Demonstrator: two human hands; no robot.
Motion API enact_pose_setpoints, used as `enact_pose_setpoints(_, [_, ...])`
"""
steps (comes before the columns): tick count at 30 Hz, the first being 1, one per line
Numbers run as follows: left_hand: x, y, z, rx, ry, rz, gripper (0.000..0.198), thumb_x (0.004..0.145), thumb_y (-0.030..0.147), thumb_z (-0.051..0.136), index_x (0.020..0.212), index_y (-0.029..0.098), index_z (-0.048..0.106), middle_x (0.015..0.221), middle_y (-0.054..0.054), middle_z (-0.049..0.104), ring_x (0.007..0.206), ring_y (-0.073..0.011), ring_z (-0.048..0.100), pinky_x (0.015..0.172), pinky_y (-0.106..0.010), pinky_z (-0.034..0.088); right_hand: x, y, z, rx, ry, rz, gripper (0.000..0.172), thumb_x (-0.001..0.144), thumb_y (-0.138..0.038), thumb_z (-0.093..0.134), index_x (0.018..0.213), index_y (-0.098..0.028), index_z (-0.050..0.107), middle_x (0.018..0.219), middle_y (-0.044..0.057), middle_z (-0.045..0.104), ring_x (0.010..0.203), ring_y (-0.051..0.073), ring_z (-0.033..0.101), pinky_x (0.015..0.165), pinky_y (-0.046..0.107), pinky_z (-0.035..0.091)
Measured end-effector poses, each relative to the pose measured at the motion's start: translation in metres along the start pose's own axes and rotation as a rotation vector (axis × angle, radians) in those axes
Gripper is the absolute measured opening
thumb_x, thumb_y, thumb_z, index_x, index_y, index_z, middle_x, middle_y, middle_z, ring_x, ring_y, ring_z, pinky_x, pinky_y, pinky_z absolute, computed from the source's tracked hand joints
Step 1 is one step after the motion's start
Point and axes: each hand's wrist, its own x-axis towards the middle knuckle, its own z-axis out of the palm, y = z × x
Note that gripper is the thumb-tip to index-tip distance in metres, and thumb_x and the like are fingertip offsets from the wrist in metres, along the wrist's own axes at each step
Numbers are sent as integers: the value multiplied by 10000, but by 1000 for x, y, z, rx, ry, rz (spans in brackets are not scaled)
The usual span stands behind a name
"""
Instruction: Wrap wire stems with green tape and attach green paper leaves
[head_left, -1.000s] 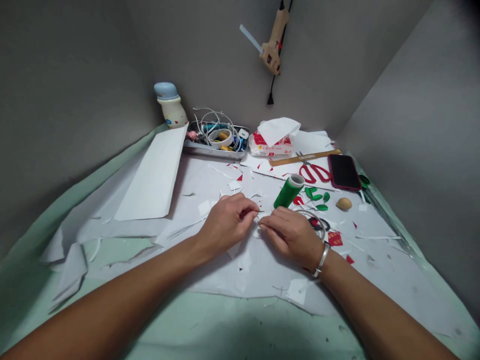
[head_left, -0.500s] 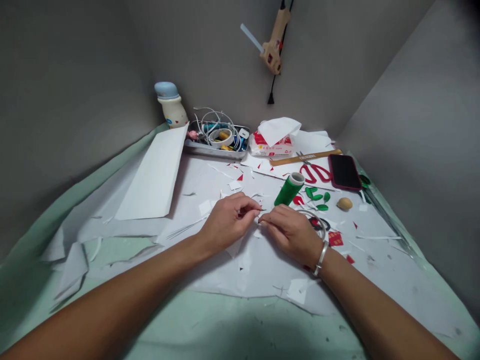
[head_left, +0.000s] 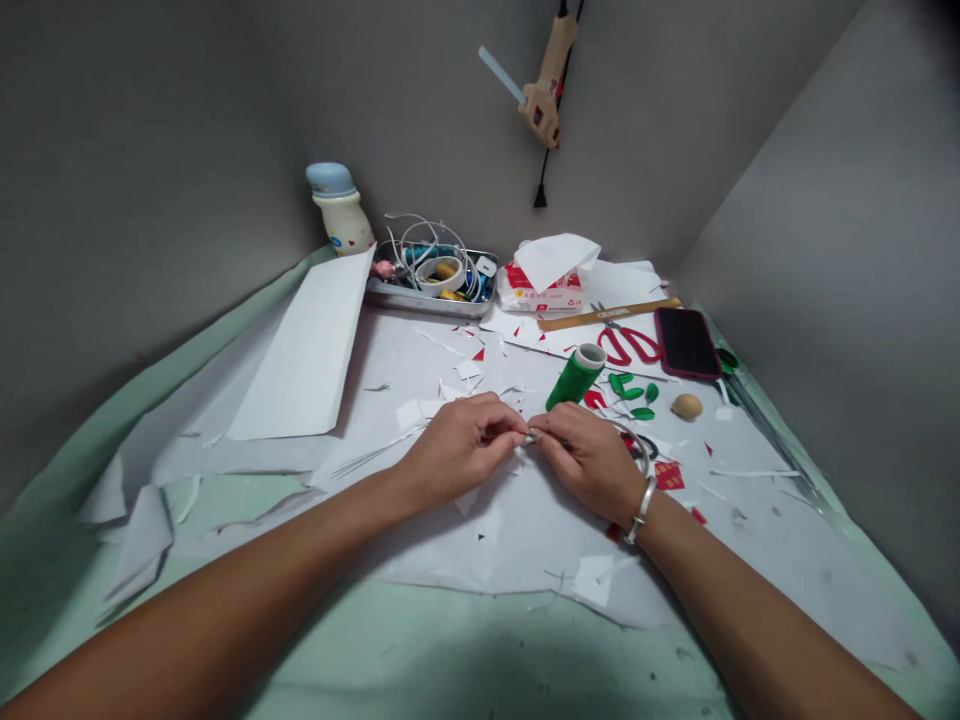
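On the paper-covered pale green surface, starting at far left, one creased white sheet; just behind it, one blue-capped bottle. Next, one metal tray, crowded with looped white cord. Nearer, the left hand, pinching a thin piece between thumb and curled fingers. Low over the middle of the paper, the thin piece: small, slender and pale where visible, mostly covered by fingertips, too tiny for finer detail. Farther back, one red-and-white tissue pack, and above, hanging before the wall, one tan glue gun. Close behind the knuckles, one spool of green thread, blocked at the base by the right hand, also pinching at the thin piece, fingertips meeting those of the left. Beyond, one long tan strip, one pair of red-handled scissors, and five green leaf-shaped pieces. Rightmost, one tan egg-shaped lump and, just behind, one dark-screened phone.
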Motion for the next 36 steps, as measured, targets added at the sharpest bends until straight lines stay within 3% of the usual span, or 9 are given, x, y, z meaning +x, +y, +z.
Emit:
enact_pose_setpoints(4, [2,-1,-2,-18,71,-93,138,849,176,557,851,171,695,851,-18,666,733,-126,594,683,-260,463,-1,-5,-1,-23,-91,-32,173,941,-210,496,874,-176,652,745,31,594,729,166,500,684,300,394])
enact_pose_setpoints(7, [2,-4,0,50,96,-97,143,848,182,555,859,172,697,857,-21,668,731,-131,593,696,-273,456,-1,-8,-3,-51,-90,-80,191,946,-213,478,893,-169,656,742,38,589,733,172,496,682,304,395])
enact_pose_setpoints(13, [-1,-9,4,177,-40,18,154,832,154,558,855,190,706,768,-13,645,715,-144,561,729,-305,427,1,-6,-5,-54,24,-60,187,952,-218,480,905,-169,654,780,48,621,749,174,517,708,311,404])
enact_pose_setpoints(19, [1,-1,-1,-86,-101,-68,145,844,186,564,881,185,705,841,-25,661,729,-128,583,659,-256,445,2,0,-1,44,59,19,148,933,-174,516,882,-186,654,769,21,633,748,151,535,710,282,407])
enact_pose_setpoints(25, [3,2,-4,-93,42,-151,141,839,196,554,848,179,694,869,-27,682,745,-137,596,678,-270,463,0,-6,-1,-38,-107,-24,180,940,-217,499,873,-188,664,756,32,613,746,168,517,689,293,407])
enact_pose_setpoints(29, [1,-6,0,100,81,-72,162,844,181,538,862,184,698,855,-29,672,757,-149,594,743,-306,460,-1,-10,-3,-84,-107,-101,195,942,-216,486,904,-176,673,774,48,627,760,178,520,691,301,415])
enact_pose_setpoints(33, [0,-9,3,234,-39,67,166,835,160,550,864,197,709,765,-18,656,727,-159,569,800,-354,441,0,-6,-4,-87,-5,-68,197,948,-225,482,899,-183,668,769,51,628,747,182,525,689,314,413])
enact_pose_setpoints(36, [0,-5,2,153,-99,91,164,839,160,557,882,201,709,777,-15,655,714,-145,565,777,-333,450,2,0,-3,-26,41,-21,184,944,-198,483,894,-196,660,767,40,632,740,173,533,696,308,416])
